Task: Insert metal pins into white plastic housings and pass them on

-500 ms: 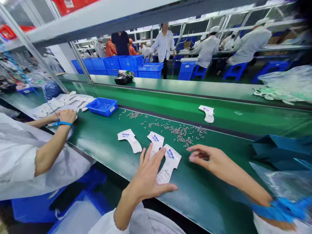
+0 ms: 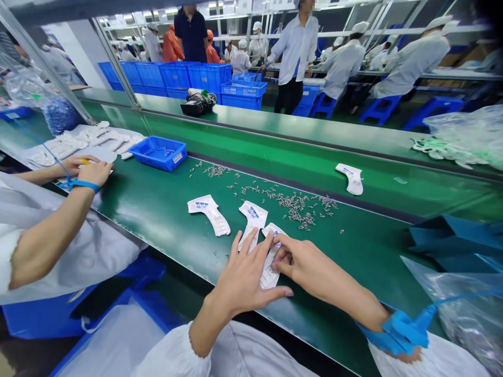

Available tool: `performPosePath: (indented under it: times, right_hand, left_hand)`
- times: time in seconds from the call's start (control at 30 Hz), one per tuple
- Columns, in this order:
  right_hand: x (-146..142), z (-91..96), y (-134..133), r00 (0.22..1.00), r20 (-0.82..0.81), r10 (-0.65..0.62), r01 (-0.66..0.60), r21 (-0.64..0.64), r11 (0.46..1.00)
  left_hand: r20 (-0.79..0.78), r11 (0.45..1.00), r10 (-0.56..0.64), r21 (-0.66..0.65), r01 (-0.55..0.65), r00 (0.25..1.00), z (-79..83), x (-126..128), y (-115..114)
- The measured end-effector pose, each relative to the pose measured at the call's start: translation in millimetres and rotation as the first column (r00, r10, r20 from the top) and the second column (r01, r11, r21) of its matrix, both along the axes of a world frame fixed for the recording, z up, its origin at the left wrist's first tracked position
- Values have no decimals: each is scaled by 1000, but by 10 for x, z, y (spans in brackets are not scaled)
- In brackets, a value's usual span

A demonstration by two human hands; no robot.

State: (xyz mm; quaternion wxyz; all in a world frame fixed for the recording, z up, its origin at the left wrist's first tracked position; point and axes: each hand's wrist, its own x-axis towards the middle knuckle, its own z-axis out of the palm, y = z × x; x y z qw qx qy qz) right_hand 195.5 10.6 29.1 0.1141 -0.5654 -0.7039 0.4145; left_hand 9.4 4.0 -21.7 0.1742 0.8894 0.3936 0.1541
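My left hand [image 2: 242,283] lies with fingers spread over the near ends of two white curved plastic pieces. One is the nearest white piece [image 2: 269,269], partly covered by both hands; beside it is a second white piece [image 2: 253,213] with blue parts in its wide end. My right hand [image 2: 308,264] is bent over the nearest piece, its thumb and fingers curled together at the upper part; whatever is between the fingertips is hidden. A third white piece [image 2: 210,213] lies apart to the left. Beyond my hands, small metal screws [image 2: 296,205] are scattered in a loose pile.
A blue tray [image 2: 157,154] stands at the left, near a co-worker's hands [image 2: 92,170] and stacked white parts [image 2: 106,137]. Another white piece [image 2: 351,178] rests on the far green strip [image 2: 251,152]. Plastic bags [image 2: 471,309] and dark teal folded material [image 2: 451,241] lie right.
My right hand has moved left from beside the screws onto the nearest white piece. My left hand stays spread over the pieces. The camera view has shifted slightly.
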Motion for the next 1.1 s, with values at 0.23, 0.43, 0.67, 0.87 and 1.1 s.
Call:
performPosePath:
  times: [0.23, 0.43, 0.67, 0.87, 1.1]
  right_hand:
    - [-40, 71, 23, 997, 68, 24, -24, -8, 1000]
    - [-54, 112, 52, 988, 142, 61, -59, -16, 998]
    - [-29, 111, 69, 993, 99, 67, -63, -43, 997]
    - [-37, 104, 88, 996, 15, 83, -82, -75, 994]
    - [-14, 105, 113, 994, -54, 98, -104, -127, 986]
  left_hand:
    - [11, 999, -7, 33, 6, 1000, -13, -1, -10]
    - [8, 999, 1, 39, -2, 1000, -20, 10, -12]
    - [6, 1000, 2, 18, -3, 1000, -12, 5, -11]
    - [16, 999, 2, 39, -3, 1000, -1, 8, -11]
    - [23, 1000, 4, 25, -4, 1000, -9, 8, -11]
